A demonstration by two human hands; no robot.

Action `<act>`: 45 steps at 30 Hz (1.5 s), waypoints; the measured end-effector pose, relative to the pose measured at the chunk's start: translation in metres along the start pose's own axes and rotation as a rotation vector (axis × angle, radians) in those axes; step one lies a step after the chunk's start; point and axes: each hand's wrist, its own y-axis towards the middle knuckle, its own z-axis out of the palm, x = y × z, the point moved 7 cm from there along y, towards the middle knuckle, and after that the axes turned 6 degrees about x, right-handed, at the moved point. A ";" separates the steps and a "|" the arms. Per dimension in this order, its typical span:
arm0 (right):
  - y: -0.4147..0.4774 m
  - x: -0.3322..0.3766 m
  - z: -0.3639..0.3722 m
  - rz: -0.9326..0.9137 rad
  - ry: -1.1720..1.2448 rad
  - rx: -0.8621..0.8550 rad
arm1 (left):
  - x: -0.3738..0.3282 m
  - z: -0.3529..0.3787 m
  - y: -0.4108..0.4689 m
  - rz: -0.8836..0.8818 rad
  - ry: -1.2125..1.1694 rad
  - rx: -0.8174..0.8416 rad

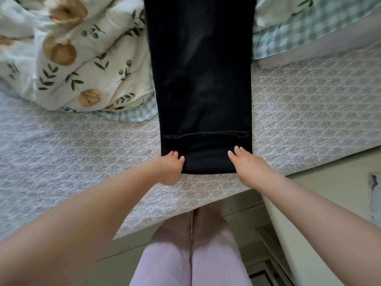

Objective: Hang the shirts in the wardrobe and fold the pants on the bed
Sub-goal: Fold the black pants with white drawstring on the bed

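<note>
Black pants (202,79) lie lengthwise on the bed (309,112), running away from me. Their near end is turned back on itself, so a hem line crosses the fabric just beyond my fingers. My left hand (172,169) grips the near left corner of this fold, fingers curled over the edge. My right hand (250,168) holds the near right corner, with fingers and thumb lying on top of the fabric. No shirts or wardrobe are in view.
A rumpled floral duvet (68,58) is heaped on the bed to the left of the pants. A green checked sheet (305,32) lies at the back right. The bed's near edge is right against my legs (191,254), and pale furniture (309,244) stands at the lower right.
</note>
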 end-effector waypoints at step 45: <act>0.017 0.005 -0.050 0.073 0.156 -0.703 | 0.006 -0.036 -0.012 -0.021 -0.169 -1.100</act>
